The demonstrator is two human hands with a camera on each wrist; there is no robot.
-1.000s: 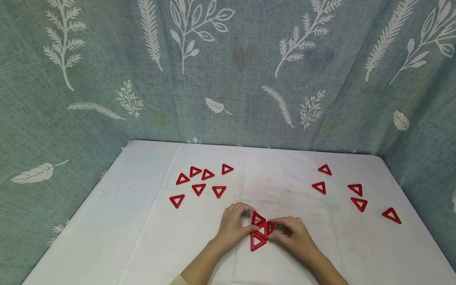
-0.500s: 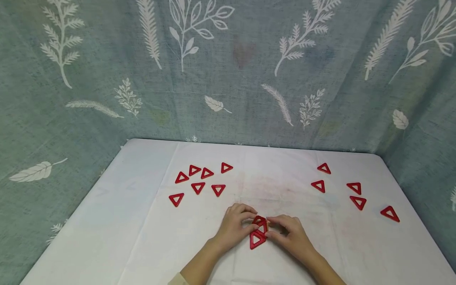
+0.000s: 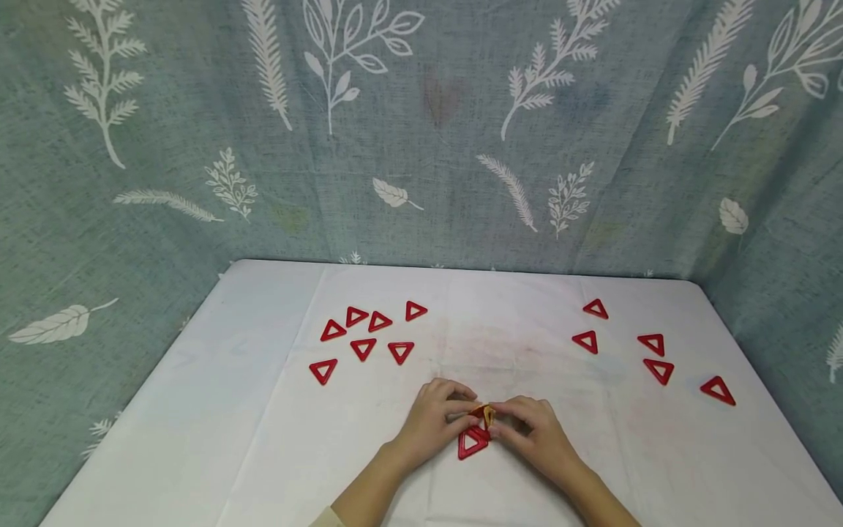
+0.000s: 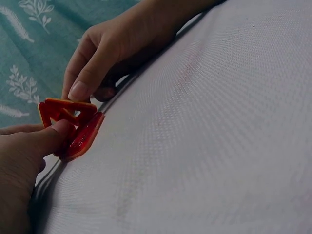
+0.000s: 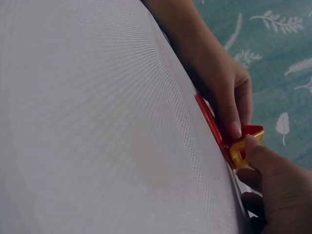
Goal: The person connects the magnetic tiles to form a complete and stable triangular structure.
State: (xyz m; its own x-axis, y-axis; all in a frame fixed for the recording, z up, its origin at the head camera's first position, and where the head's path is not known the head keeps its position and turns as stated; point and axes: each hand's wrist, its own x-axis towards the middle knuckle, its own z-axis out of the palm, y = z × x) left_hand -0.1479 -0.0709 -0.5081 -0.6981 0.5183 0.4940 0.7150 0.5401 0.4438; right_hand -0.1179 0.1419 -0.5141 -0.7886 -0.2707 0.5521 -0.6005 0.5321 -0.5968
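Observation:
Several red triangular frame tiles with yellow-orange edges are joined together at the table's near middle. One tile [image 3: 472, 443] lies at the near side of the cluster, and others are folded up from the cloth between the hands. My left hand [image 3: 431, 421] pinches a tilted triangular tile [image 4: 73, 106] at the left of the cluster, thumb on its face. On the right, my right hand [image 3: 540, 435] grips a raised triangular tile [image 5: 237, 152], whose yellow side shows in the right wrist view. Fingers hide parts of the raised tiles.
Several loose red triangular tiles [image 3: 362, 349] lie flat at the back left of the white-covered table [image 3: 197, 410]. More triangular tiles [image 3: 658, 370] are spread on the right. A patterned green-grey curtain [image 3: 421, 146] stands behind and along both sides.
The far and right triangular tiles of the cluster have been folded upward, and their yellow sides now show. Both hands stay close to the same place, still holding tiles.

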